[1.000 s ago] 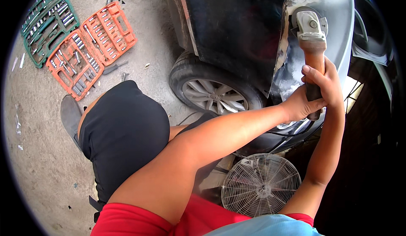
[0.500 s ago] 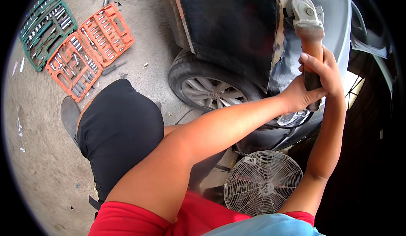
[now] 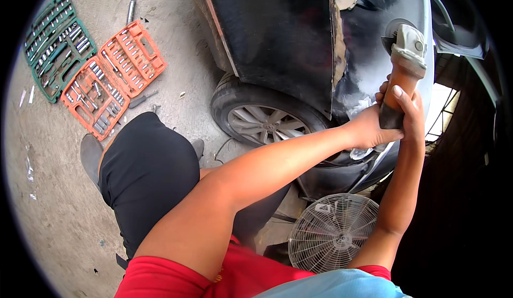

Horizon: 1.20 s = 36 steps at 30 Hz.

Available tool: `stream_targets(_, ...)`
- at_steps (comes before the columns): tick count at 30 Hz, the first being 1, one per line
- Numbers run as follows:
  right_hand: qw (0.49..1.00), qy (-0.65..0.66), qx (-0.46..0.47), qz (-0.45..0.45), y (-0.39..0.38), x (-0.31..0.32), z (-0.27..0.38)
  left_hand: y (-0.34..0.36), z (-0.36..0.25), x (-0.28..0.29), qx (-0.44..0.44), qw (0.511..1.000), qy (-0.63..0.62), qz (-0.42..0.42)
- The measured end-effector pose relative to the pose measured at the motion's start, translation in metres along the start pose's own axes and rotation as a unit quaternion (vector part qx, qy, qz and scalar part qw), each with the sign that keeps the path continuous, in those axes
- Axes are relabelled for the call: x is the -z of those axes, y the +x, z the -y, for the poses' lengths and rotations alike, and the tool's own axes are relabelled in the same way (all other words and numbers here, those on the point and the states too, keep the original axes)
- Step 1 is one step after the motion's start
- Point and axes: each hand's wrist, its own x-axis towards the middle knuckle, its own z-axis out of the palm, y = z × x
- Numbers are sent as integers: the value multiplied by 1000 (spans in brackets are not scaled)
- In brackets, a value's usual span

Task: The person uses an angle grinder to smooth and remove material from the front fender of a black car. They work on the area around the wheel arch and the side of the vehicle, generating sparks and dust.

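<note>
We clamp left hand (image 3: pixel 368 127) and right hand (image 3: pixel 413 114) around the angle grinder (image 3: pixel 404 73). Our left forearm (image 3: pixel 294 149) partly hides the car wheel (image 3: pixel 269 128); a caged fan (image 3: pixel 332 231) and orange tool case (image 3: pixel 118 75) sit nearby.

One car (image 3: pixel 278 31) is showing one wheel (image 3: pixel 267 122). To the right of that wheel, one left hand (image 3: pixel 368 128) and one right hand (image 3: pixel 412 116), making two hands, are holding one grinder (image 3: pixel 405 73). Below and right of the wheel, one fan (image 3: pixel 334 234) is showing. To its left, one green case (image 3: pixel 52 97), one orange case (image 3: pixel 158 63), one hammer (image 3: pixel 132 6) and two shoes (image 3: pixel 91 157) are showing.
</note>
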Motion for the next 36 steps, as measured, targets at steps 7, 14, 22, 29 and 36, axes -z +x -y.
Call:
stream_targets(7,997,-60,7,54,0,-13,8,-9,11,-7,-21,997,-7,-78)
stream_targets(14,993,-86,2,83,28,-34,17,-4,-8,3,55,986,-106,-115)
stream_targets(22,987,-127,-14,95,48,-47,23,3,-5,14,41,980,-140,-138)
stream_targets(29,992,-81,-31,92,42,-40,17,-1,-7,7,75,979,-114,-151)
stream_targets(36,993,-71,-13,92,49,-37,22,8,-12,12,45,982,-123,-138)
